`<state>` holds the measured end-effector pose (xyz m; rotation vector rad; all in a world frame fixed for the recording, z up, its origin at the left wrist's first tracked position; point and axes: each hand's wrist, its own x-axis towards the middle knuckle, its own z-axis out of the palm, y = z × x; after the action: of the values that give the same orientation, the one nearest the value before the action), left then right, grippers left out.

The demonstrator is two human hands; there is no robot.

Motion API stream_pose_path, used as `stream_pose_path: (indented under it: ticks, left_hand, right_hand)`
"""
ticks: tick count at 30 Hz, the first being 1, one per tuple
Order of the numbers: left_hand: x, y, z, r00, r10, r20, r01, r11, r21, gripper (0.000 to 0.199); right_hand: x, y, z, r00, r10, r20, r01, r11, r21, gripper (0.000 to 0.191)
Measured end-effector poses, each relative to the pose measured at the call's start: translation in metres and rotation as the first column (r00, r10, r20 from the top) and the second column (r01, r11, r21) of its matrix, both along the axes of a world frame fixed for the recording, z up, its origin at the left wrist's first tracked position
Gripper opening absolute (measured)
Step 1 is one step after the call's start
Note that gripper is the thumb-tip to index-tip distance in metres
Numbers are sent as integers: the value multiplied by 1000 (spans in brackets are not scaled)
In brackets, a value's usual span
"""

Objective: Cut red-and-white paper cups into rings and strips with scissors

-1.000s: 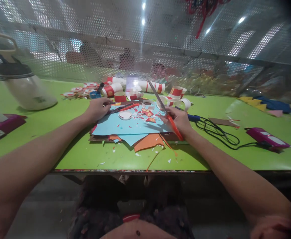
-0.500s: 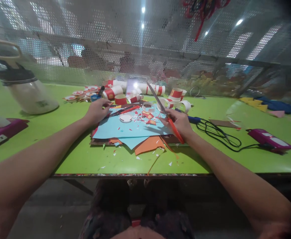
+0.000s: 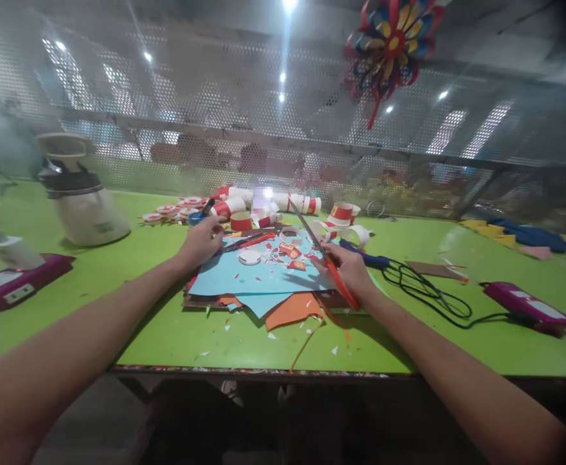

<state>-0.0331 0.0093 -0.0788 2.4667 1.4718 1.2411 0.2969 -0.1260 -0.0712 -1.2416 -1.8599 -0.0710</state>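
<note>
My right hand (image 3: 343, 265) is closed around a pair of scissors (image 3: 339, 281) with orange handles, its long metal blades pointing up and away to the left. Light blue paper (image 3: 229, 274) lies below, strewn with red and white scraps (image 3: 290, 250) and a round white disc (image 3: 250, 257). Over the paper's left edge rests my left hand (image 3: 202, 242), fingers loosely bent and apart, with nothing visible in them. Just beyond it are a blue jar-like item (image 3: 195, 218) and a black stick-like thing (image 3: 208, 206). A slim red-and-black tool (image 3: 250, 241) lies beside its fingertips.
Red-and-white paper cups (image 3: 229, 207) and cut rings (image 3: 341, 213) stand behind the paper. A large jug (image 3: 89, 213) and a purple power strip (image 3: 24, 282) are at left. At right, a black cable (image 3: 432, 294) joins another purple strip (image 3: 529, 305). Orange paper (image 3: 292, 310) juts out in front.
The view has tilted up, so the table sits lower and a colourful hanging pinwheel shows more fully. Both hands keep nearly the same places over the paper, the right still holding the scissors.
</note>
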Motion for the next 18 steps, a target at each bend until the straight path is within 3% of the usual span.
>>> stream_pose_path:
  ticks: [18]
  left_hand:
    - [-5,4,0,999,-35,-11,35,999,9,39]
  right_hand:
    - [-4,-5,5,997,69,30,-68,996,-51,25]
